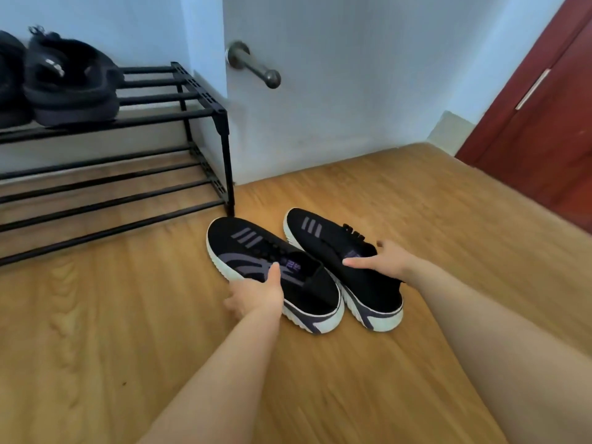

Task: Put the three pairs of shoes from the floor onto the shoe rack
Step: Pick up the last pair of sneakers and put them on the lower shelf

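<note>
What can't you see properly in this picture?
- Left hand fingers: tucked beside the left sneaker, so the grip is unclear.
- Right hand fingers: behind the right sneaker collar.
- Slippers on the rack: one cut off by the left edge.
- Third pair: not in view.
- Sneaker tongue print: too blurred to read.

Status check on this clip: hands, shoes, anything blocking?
Left hand and right hand each closing on a black knit white-soled sneaker, left sneaker, right sneaker, both on wooden floor. Black metal shoe rack holds dark slippers. Path clear.
</note>
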